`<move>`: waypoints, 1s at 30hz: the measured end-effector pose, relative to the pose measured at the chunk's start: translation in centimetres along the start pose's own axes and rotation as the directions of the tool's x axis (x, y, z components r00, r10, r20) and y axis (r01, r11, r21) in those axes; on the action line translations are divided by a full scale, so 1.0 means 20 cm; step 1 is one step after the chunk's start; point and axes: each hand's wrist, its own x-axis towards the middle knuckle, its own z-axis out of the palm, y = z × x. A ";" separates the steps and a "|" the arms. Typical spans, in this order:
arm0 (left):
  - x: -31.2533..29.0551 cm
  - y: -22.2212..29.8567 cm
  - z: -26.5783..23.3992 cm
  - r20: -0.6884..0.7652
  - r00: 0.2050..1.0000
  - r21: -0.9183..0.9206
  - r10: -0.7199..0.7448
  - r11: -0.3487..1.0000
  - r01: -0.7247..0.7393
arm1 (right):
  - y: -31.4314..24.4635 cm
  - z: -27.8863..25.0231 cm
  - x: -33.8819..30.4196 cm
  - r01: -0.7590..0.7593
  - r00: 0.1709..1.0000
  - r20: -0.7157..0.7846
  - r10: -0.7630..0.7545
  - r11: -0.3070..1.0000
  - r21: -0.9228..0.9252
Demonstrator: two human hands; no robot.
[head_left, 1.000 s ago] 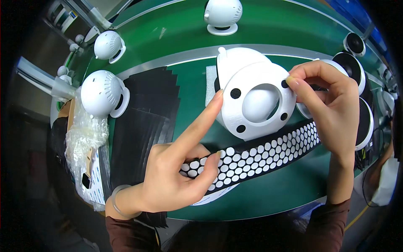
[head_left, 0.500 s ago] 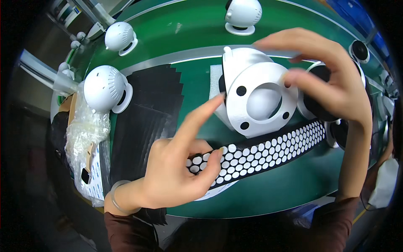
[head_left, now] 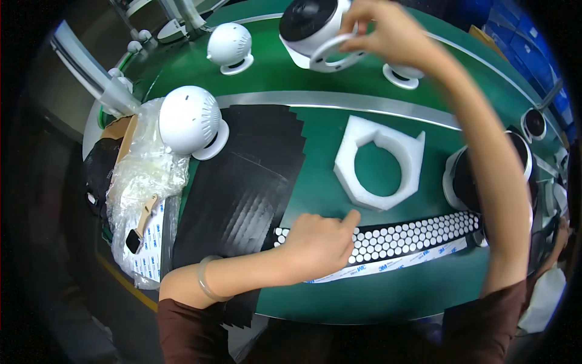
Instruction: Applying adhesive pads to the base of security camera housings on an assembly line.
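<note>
My right hand (head_left: 382,33) grips a white round camera-like device (head_left: 312,27) with a black front, fingers on its ring-shaped base (head_left: 339,57). The device is held tilted over the far green belt. Low at centre, my left hand (head_left: 321,246) lies over a strip of round white adhesive pads (head_left: 418,236). Its fingers are curled in and the index tip points away from me; what they hold, if anything, is hidden. Just beyond stands a white foam holder (head_left: 345,164) with a round opening, nothing sitting in it.
Black sheets (head_left: 242,176) lie stacked on the left. Behind them stands a white round device (head_left: 191,121), with another device (head_left: 230,45) on the belt. Clear plastic bags (head_left: 145,170) and a watch (head_left: 136,239) are at far left. More devices (head_left: 467,182) crowd the right. A metal rail (head_left: 260,97) crosses the table.
My right hand has lifted the device off the foam holder and carried it away and left over the belt. My left hand has drawn in its fingers above the pad strip. The view has shifted.
</note>
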 end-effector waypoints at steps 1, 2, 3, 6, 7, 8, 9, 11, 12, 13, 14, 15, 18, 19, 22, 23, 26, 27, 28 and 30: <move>0.01 0.00 -0.01 0.068 0.997 -0.012 0.036 0.999 -0.036 | 0.01 0.14 -0.02 -0.088 0.993 -0.094 0.076 0.988 -0.130; 0.02 0.02 0.00 0.059 0.997 -0.011 0.059 0.998 -0.058 | 0.11 0.25 -0.06 0.022 0.968 -0.238 -0.085 0.967 -0.252; 0.02 0.00 0.01 0.033 0.999 -0.015 0.031 0.999 -0.030 | 0.15 0.36 -0.07 0.120 0.962 -0.181 -0.206 0.910 -0.397; 0.02 -0.01 0.03 -0.054 0.998 -0.031 0.030 0.999 -0.031 | 0.27 0.48 -0.16 0.008 0.991 -0.117 -0.063 0.906 -0.424; 0.02 0.00 0.02 -0.030 0.999 -0.043 0.024 0.999 -0.025 | 0.33 0.46 -0.20 0.060 0.995 -0.048 -0.086 0.915 -0.399; 0.01 -0.01 0.02 0.003 1.000 -0.060 0.004 0.998 -0.004 | 0.40 0.46 -0.23 0.065 0.996 0.080 -0.038 0.929 -0.365; 0.02 -0.02 0.01 0.035 0.999 -0.071 0.001 0.997 0.001 | 0.42 0.43 -0.24 0.026 0.939 0.328 0.105 0.929 -0.370; 0.03 -0.04 0.01 0.063 0.998 -0.091 -0.001 0.996 0.007 | 0.38 0.34 -0.27 -0.060 0.896 0.390 0.211 0.929 -0.366; 0.04 -0.04 0.02 0.090 0.996 -0.102 0.003 0.995 0.006 | 0.39 0.34 -0.28 -0.056 0.894 0.396 0.211 0.928 -0.367; 0.04 -0.04 0.02 0.087 0.996 -0.104 0.003 0.995 0.006 | 0.39 0.31 -0.27 -0.062 0.879 0.422 0.219 0.933 -0.355; 0.05 -0.03 0.02 0.079 0.997 -0.119 0.006 0.993 0.004 | 0.38 0.29 -0.25 -0.067 0.865 0.449 0.226 0.937 -0.342; 0.05 -0.03 0.02 0.070 0.997 -0.134 0.006 0.991 0.003 | 0.37 0.28 -0.21 -0.050 0.815 0.511 0.273 0.912 -0.408; 0.03 -0.05 0.01 0.088 0.994 -0.140 -0.071 0.987 0.083 | 0.01 0.32 0.13 -0.116 0.860 0.395 0.324 0.877 -0.467; 0.04 -0.04 0.01 0.108 0.993 -0.172 -0.051 0.983 0.069 | 0.04 0.38 0.14 -0.136 0.984 0.093 0.155 0.973 -0.186; 0.06 -0.03 0.02 0.087 0.996 -0.192 -0.018 0.981 0.035 | -0.09 0.57 0.30 -0.150 0.984 -0.110 0.139 0.985 -0.091; 0.05 -0.04 0.02 0.069 0.997 -0.184 -0.018 0.982 0.030 | -0.10 0.68 0.35 -0.137 0.979 -0.163 0.120 0.986 -0.097; 0.04 -0.04 0.03 0.032 0.999 -0.163 -0.002 0.987 0.007 | -0.19 0.85 0.45 -0.294 0.947 -0.172 0.270 0.947 -0.132; 0.04 -0.04 0.03 0.043 0.999 -0.179 0.004 0.984 0.004 | -0.20 0.87 0.48 -0.344 0.929 -0.190 0.317 0.930 -0.131; 0.04 -0.04 0.03 0.059 0.998 -0.174 0.001 0.985 0.009 | -0.20 0.89 0.50 -0.378 0.913 -0.217 0.346 0.916 -0.133; 0.06 -0.02 0.01 0.163 0.987 -0.172 -0.010 0.984 0.039 | -0.11 0.92 0.53 -0.366 0.910 -0.227 0.348 0.929 -0.045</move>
